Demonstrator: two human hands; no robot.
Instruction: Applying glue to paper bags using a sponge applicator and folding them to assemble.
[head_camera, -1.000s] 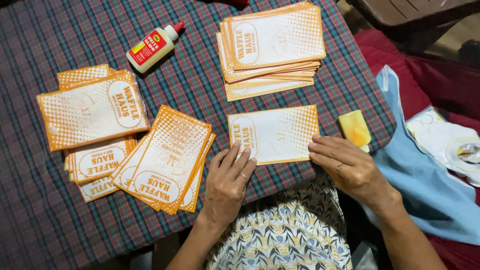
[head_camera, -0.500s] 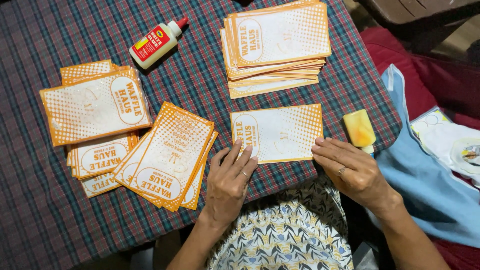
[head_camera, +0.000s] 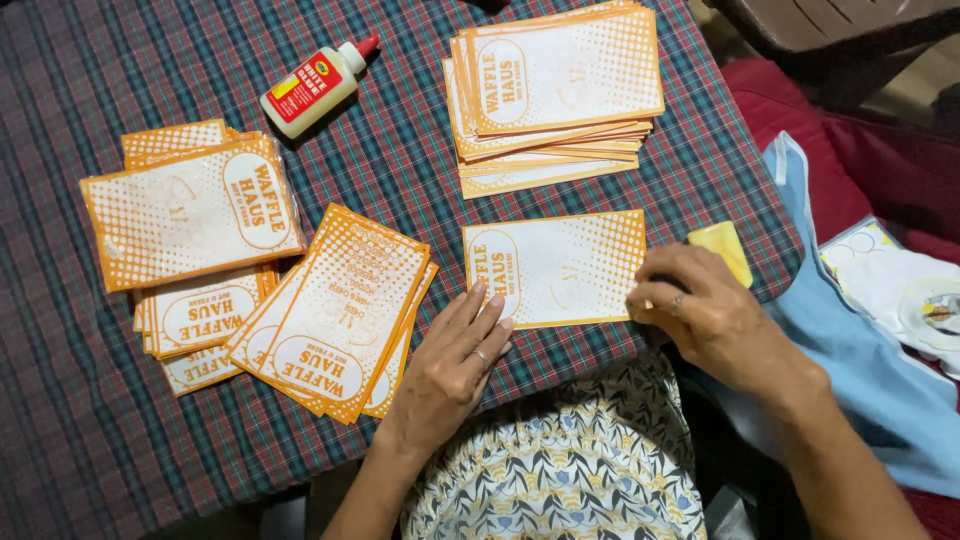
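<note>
A plaid-covered surface is carrying orange-and-white paper bags in several groups. At the far side, a tall stack is lying squared; at the left, a loose pile and a fanned pile are lying apart from it, suggesting sorted lots with work part-way along. A single bag is lying flat near the front edge. The left hand is pressing its near-left corner, fingers spread; the right hand is pinching its right edge. A glue bottle is lying capped beyond, a yellow sponge just beside the right hand.
</note>
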